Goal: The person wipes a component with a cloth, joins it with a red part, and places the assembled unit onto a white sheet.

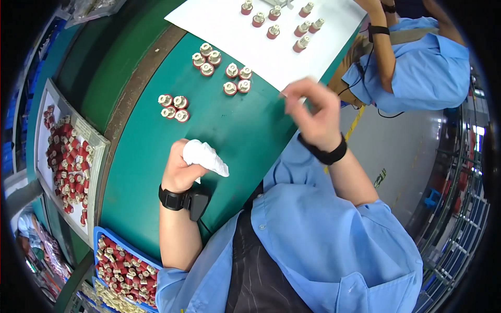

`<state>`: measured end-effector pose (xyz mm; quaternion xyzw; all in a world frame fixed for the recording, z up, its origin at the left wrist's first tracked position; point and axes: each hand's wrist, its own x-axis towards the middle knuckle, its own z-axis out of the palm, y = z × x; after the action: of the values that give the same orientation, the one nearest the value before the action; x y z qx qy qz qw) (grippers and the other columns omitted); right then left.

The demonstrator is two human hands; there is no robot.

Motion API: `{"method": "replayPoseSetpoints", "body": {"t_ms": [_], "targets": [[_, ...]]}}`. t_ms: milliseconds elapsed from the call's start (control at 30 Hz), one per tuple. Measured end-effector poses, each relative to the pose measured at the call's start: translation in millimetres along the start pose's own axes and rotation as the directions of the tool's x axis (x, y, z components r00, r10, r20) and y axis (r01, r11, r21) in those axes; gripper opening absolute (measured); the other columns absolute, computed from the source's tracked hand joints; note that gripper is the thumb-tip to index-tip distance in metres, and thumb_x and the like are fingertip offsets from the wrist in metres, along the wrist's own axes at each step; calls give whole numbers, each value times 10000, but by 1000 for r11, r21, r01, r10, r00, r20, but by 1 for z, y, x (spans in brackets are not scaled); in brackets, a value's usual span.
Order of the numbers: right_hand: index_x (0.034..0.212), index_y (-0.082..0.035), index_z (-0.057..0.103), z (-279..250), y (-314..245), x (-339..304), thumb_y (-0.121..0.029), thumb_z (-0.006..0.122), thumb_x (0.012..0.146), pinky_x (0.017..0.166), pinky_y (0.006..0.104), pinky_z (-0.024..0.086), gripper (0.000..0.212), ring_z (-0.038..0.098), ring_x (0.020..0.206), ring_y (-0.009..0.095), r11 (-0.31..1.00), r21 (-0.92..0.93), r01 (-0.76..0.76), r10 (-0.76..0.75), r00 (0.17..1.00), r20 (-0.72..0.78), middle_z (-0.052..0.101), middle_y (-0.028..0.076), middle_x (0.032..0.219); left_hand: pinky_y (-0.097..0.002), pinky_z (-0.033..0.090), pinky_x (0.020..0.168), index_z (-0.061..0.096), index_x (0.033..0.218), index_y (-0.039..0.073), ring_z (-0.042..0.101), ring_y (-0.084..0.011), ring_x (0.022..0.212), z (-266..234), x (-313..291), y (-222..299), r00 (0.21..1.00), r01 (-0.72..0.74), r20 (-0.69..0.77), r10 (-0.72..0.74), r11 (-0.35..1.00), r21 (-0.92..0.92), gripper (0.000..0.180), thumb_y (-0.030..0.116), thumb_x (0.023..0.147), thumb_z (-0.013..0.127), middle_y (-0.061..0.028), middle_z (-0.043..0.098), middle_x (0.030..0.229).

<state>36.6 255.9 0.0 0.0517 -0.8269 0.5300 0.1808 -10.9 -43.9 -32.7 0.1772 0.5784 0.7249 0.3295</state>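
Observation:
My left hand (179,166) is closed around a crumpled white cloth (203,156), its loose end sticking out to the right over the green tabletop. My right hand (317,110) is raised near the corner of a white sheet (235,34), fingers curled and thumb close to the forefinger. Its fingertips are blurred, and whatever they may pinch is too small to name. Ahead of my left hand stands a cluster of red-and-cream cylindrical parts (174,108). Two similar clusters, one of parts (206,59) and one of parts (238,79), are farther off.
More such parts (273,32) stand on the white sheet. A shallow tray (99,156) of loose parts lies left, and a blue bin (112,235) of them sits at lower left. Another person in a blue shirt (417,68) works at the far right.

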Motion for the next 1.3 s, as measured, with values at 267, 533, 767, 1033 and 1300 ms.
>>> {"method": "replayPoseSetpoints", "body": {"t_ms": [267, 533, 767, 1033, 1300], "targets": [[1268, 9, 527, -65, 48, 78, -413, 664, 977, 530, 261, 589, 531, 737, 640, 231, 669, 302, -679, 711, 703, 6, 732, 182, 829, -247, 350, 497, 722, 827, -5, 509, -72, 550, -4, 3, -7, 1000, 13, 29, -10, 996, -84, 79, -11, 796, 649, 3, 623, 659], [1334, 13, 487, -62, 65, 92, -589, 642, 949, 647, 315, 655, 731, 773, 792, 289, 644, 209, -736, 710, 677, 194, 742, 239, 937, -249, 305, 480, 705, 819, 5, 458, -38, 543, -3, 5, -5, 999, 7, 52, -3, 997, -81, 70, 8, 828, 636, 34, 575, 630], [1331, 32, 529, -62, 62, 91, -533, 659, 964, 683, 289, 653, 686, 772, 857, 258, 603, 257, -755, 748, 647, 149, 734, 229, 1057, -244, 312, 487, 715, 834, 14, 464, -29, 556, -1, 4, -4, 997, 44, 58, -42, 998, -51, 75, 7, 834, 641, 47, 578, 640], [1339, 44, 534, -58, 66, 93, -516, 692, 951, 730, 273, 648, 700, 768, 871, 220, 650, 146, -746, 738, 665, 113, 722, 220, 1119, -243, 316, 491, 718, 844, 16, 466, -24, 563, 0, 6, -2, 997, 12, 72, -8, 998, -57, 79, -3, 824, 644, 55, 580, 647], [1306, 60, 559, -53, 64, 86, -499, 693, 958, 699, 272, 640, 672, 764, 819, 201, 695, 171, -698, 699, 712, 68, 735, 195, 1058, -247, 315, 490, 718, 843, 17, 465, -28, 563, -4, 6, -8, 995, -11, 103, 17, 998, -60, 83, 3, 824, 639, 47, 573, 636]]}}
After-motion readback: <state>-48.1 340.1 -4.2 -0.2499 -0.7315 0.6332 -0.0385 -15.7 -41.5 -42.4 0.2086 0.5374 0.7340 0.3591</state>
